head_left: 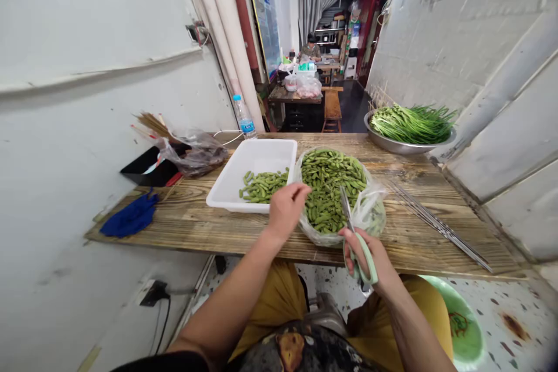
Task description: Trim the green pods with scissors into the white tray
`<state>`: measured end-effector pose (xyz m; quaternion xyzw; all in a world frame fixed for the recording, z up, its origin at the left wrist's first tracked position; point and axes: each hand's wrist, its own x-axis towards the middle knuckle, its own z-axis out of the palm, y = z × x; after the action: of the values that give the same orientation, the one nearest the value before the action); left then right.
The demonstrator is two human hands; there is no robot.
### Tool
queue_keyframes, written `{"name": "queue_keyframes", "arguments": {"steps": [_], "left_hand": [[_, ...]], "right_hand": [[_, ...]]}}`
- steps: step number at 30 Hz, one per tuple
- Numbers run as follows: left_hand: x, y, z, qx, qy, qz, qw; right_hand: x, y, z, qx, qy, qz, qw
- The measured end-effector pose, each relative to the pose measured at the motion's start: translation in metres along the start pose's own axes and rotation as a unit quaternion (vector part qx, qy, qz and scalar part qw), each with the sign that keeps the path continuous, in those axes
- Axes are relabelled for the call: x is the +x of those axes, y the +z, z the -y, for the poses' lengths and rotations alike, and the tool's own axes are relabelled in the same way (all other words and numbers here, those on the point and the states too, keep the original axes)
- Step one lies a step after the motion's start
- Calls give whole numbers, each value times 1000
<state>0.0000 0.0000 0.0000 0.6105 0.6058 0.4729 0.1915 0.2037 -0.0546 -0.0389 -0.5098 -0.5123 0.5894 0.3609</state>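
My right hand [370, 258] grips the scissors [366, 256], their pale green handles round its fingers and the blades pointing up over the pods. Below the blades a clear plastic bag [372, 209] is full of green edamame pods [333, 180]. My left hand [288, 206] is closed in a pinch between the bag and the white tray [224, 189]. Whatever its fingertips hold, if anything, is too small to make out. A smaller heap of edamame pods [264, 186] lies in the tray's near right part.
Metal skewers [440, 224] lie on the wooden table [192, 218] at right, before a steel bowl [407, 145] of green stalks. At left are a blue cloth [131, 215], a black box [146, 168] and a water bottle [244, 119]. A green basin [473, 319] stands on the floor.
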Motion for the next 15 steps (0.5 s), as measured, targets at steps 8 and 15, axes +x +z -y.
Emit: {"name": "queue_keyframes", "arguments": {"steps": [8, 15], "left_hand": [[0, 4, 8, 297, 97, 114, 943], [-31, 43, 4, 293, 107, 193, 930]], "right_hand": [[-2, -7, -8, 212, 22, 59, 975], [-8, -4, -21, 84, 1, 34, 996]]}}
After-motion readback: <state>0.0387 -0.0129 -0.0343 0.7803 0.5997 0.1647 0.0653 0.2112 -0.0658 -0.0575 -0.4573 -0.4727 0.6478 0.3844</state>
